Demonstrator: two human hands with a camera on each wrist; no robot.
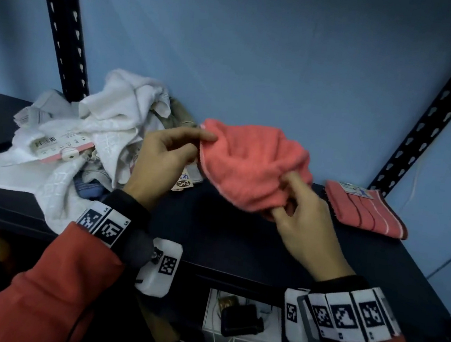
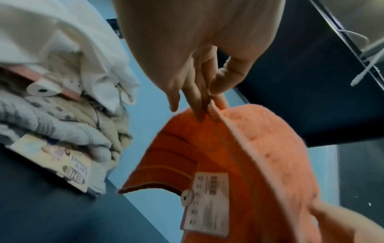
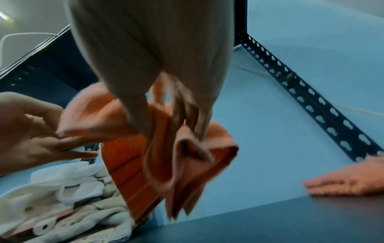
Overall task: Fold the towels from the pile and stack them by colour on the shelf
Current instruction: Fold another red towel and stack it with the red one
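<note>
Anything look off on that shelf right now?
Only the pile of unfolded white and grey towels: one white corner droops over the dark shelf's front edge. Retail tags are still attached, including on the coral terry towel in both hands.

A: Rear wall?

B: Plain, painted blue, evenly lit.

A: Furniture?

B: One dark shelf on black slotted uprights, the left upright and the right upright both standing against the wall.

A: Below the shelf?

B: A white box with a black device on it and white cables trailing; that area is dim.
</note>
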